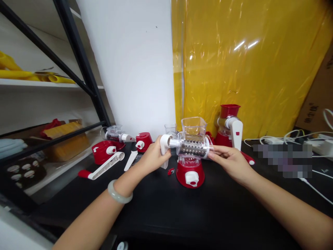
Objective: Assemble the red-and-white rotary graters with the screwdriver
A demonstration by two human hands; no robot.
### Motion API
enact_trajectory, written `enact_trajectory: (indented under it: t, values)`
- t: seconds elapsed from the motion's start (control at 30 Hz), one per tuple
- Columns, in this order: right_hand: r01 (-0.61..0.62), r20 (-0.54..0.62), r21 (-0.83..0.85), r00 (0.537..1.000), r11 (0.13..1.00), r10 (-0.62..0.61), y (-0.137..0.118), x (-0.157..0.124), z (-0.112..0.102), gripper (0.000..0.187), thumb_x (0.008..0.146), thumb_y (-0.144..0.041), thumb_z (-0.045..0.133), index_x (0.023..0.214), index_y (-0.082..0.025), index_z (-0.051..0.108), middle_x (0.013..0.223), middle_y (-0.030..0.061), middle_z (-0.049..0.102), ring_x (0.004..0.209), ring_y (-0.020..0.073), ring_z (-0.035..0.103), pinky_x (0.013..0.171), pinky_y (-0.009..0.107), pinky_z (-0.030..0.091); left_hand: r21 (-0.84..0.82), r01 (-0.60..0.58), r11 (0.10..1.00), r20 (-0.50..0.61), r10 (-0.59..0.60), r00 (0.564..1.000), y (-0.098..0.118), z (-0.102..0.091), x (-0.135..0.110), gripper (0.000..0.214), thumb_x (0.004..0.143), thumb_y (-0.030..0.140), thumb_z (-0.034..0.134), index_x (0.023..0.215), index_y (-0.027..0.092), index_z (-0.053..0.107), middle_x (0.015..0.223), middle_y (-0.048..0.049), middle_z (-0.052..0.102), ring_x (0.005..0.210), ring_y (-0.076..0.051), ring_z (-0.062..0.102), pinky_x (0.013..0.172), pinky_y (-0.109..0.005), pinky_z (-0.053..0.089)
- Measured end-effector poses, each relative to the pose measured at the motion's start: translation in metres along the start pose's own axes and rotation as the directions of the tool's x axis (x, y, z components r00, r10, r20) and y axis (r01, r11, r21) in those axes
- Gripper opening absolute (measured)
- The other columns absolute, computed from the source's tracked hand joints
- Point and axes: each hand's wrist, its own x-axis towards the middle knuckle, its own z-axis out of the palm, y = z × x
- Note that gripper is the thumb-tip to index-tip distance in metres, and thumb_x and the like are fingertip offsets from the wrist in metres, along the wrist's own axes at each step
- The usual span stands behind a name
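Observation:
A rotary grater stands before me, with a red base (188, 172), a clear hopper housing (194, 127) and a perforated metal drum (194, 148) lying level inside. My left hand (152, 158) is closed around a white crank handle (164, 143), whose socket meets the shaft at the drum's left end. At the opposite end, the thumb and fingers of my right hand (229, 161) pinch the rim of the clear housing. A white knob (191, 178) sits on the base's front. Small red pieces (171, 171) lie on the table left of the base.
A second red base (100, 152), a loose crank handle (106, 166) and another red base (144, 141) lie left. An assembled red grater (230, 121) stands behind my right hand. White cables (284, 137) spread at right. A black-framed shelf (85, 69) borders the left.

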Motion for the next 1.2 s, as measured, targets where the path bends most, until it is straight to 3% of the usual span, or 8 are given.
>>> enact_trajectory:
  t: [0.2, 0.47, 0.63, 0.83, 1.0, 1.1, 1.2]
  values:
    - [0.08, -0.03, -0.085, 0.996, 0.993, -0.083, -0.005, -0.007, 0.004, 0.026, 0.074, -0.038, 0.076, 0.097, -0.025, 0.076, 0.093, 0.004, 0.074, 0.085, 0.0205, 0.071, 0.085, 0.035, 0.059, 0.125, 0.006, 0.992, -0.011, -0.005, 1.0, 0.007, -0.002, -0.002, 0.033, 0.081, 0.025, 0.054, 0.111, 0.015, 0.045, 0.089, -0.0082, 0.063, 0.08, -0.024, 0.064, 0.071, -0.035, 0.049]
    - [0.113, 0.017, -0.141, 0.994, 0.984, -0.111, -0.009, -0.008, 0.004, 0.029, 0.079, -0.039, 0.071, 0.103, -0.024, 0.075, 0.098, 0.004, 0.074, 0.09, 0.0213, 0.07, 0.088, 0.036, 0.058, 0.149, 0.02, 0.989, -0.059, -0.011, 0.998, 0.008, 0.005, -0.003, 0.041, 0.082, 0.024, 0.054, 0.119, 0.013, 0.04, 0.094, -0.0112, 0.062, 0.084, -0.025, 0.065, 0.073, -0.037, 0.05]
    - [0.14, 0.029, -0.17, 0.99, 0.975, -0.137, -0.012, -0.01, 0.008, 0.028, 0.08, -0.039, 0.07, 0.104, -0.025, 0.075, 0.096, 0.0038, 0.074, 0.087, 0.0211, 0.071, 0.084, 0.035, 0.059, 0.162, -0.034, 0.986, -0.063, 0.045, 0.997, 0.008, 0.006, -0.004, 0.051, 0.08, 0.019, 0.054, 0.128, 0.014, 0.035, 0.114, -0.0158, 0.058, 0.098, -0.028, 0.063, 0.083, -0.041, 0.049]
    - [0.097, -0.021, -0.124, 0.995, 0.988, -0.1, -0.009, -0.006, 0.007, 0.031, 0.075, -0.044, 0.074, 0.099, -0.024, 0.076, 0.094, 0.0047, 0.074, 0.087, 0.0222, 0.07, 0.085, 0.037, 0.059, -0.111, -0.082, 0.99, -0.018, 0.08, 0.997, 0.012, 0.01, -0.004, 0.059, 0.086, 0.02, 0.048, 0.139, 0.014, 0.023, 0.132, -0.0167, 0.05, 0.118, -0.026, 0.054, 0.103, -0.043, 0.041]
    - [0.061, -0.067, -0.103, 0.995, 0.993, -0.068, -0.004, -0.002, 0.004, 0.031, 0.072, -0.045, 0.076, 0.092, -0.022, 0.076, 0.088, 0.0047, 0.074, 0.083, 0.0199, 0.07, 0.083, 0.034, 0.058, -0.377, -0.113, 0.919, 0.038, 0.138, 0.99, 0.006, 0.012, 0.001, 0.05, 0.097, 0.037, 0.035, 0.142, 0.018, 0.025, 0.149, -0.0139, 0.036, 0.139, -0.026, 0.033, 0.117, -0.044, 0.024]
    - [0.044, -0.047, -0.123, 0.998, 0.991, -0.05, -0.002, 0.0, 0.003, 0.029, 0.075, -0.045, 0.074, 0.089, -0.02, 0.074, 0.087, 0.0053, 0.073, 0.083, 0.0186, 0.068, 0.082, 0.031, 0.056, -0.381, -0.127, 0.916, 0.037, 0.153, 0.988, 0.007, 0.009, 0.006, 0.048, 0.1, 0.044, 0.027, 0.14, 0.019, 0.032, 0.146, -0.0135, 0.041, 0.136, -0.025, 0.037, 0.116, -0.043, 0.026]
    - [0.03, -0.047, -0.121, 0.998, 0.992, -0.036, 0.0, 0.001, 0.0, 0.032, 0.075, -0.047, 0.073, 0.084, -0.017, 0.072, 0.084, 0.0058, 0.072, 0.079, 0.0175, 0.067, 0.078, 0.029, 0.055, -0.331, -0.13, 0.935, 0.065, 0.16, 0.985, 0.011, 0.006, 0.01, 0.051, 0.098, 0.048, 0.029, 0.14, 0.018, 0.034, 0.142, -0.0144, 0.045, 0.132, -0.025, 0.042, 0.114, -0.043, 0.029]
